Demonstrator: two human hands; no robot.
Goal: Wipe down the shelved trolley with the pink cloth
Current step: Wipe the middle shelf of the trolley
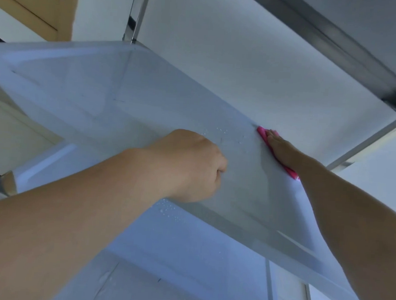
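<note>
The white shelf (pixel 116 97) of the trolley fills the middle of the view, with water droplets (pixel 219 130) on its surface. The pink cloth (pixel 262 133) lies along the shelf's right rim. My right hand (pixel 280 148) presses flat on it with straight fingers, and pink shows past the fingertips and beside the wrist. My left hand (pixel 191 165) rests on the shelf near its front rim with its fingers curled under. Nothing shows in it, and its fingertips are hidden.
A lower white shelf (pixel 185 254) with more droplets lies beneath. Chrome posts (pixel 137 12) stand at the far corner and at the right (pixel 366 143). The upper shelf's metal frame (pixel 340 47) runs overhead at the top right. A brown panel (pixel 34 2) is at the top left.
</note>
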